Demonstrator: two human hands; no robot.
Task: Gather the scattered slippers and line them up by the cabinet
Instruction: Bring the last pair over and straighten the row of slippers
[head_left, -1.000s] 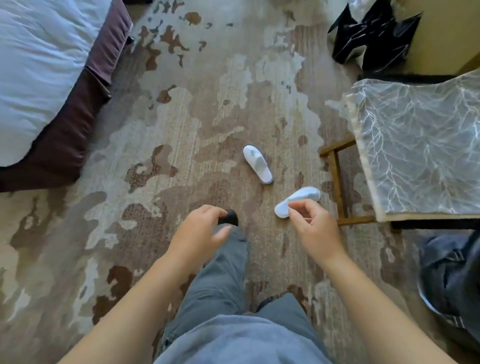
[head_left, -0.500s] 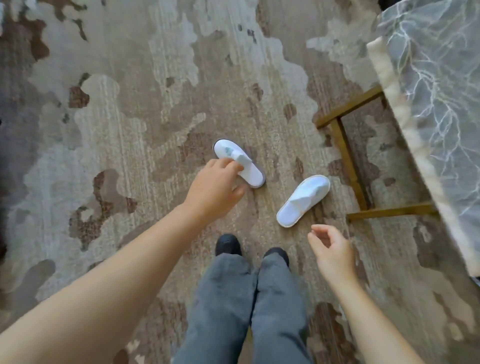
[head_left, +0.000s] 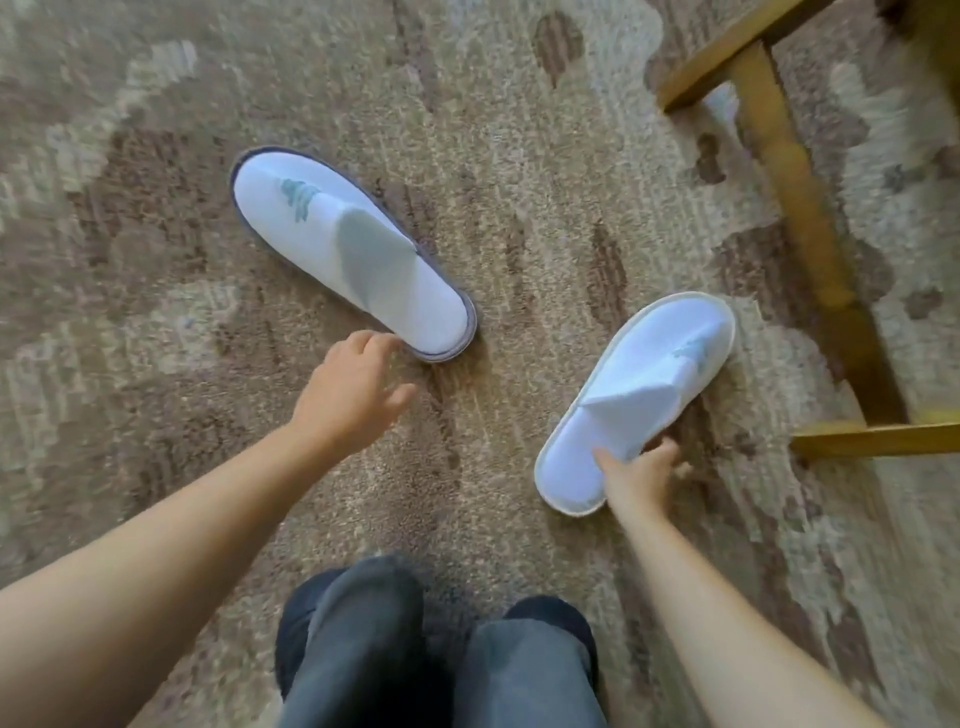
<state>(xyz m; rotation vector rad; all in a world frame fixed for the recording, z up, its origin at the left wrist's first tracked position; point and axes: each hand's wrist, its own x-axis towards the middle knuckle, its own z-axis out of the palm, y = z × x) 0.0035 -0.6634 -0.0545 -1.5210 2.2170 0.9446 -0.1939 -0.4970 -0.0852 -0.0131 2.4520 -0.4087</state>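
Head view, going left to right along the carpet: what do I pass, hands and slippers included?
Left hand → dark-edged slipper → right hand → light-edged slipper → wooden furniture frame.

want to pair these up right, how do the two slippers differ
The left slipper has a dark edge around its sole; the right slipper has a pale cream edge. The left one's toe points up-left and its heel toward the left hand, which is open and just short of it. The right one's toe points up-right, and the right hand already grips it near the opening. Both are white, open-backed, carry a teal logo, and lie sole-down on the carpet.
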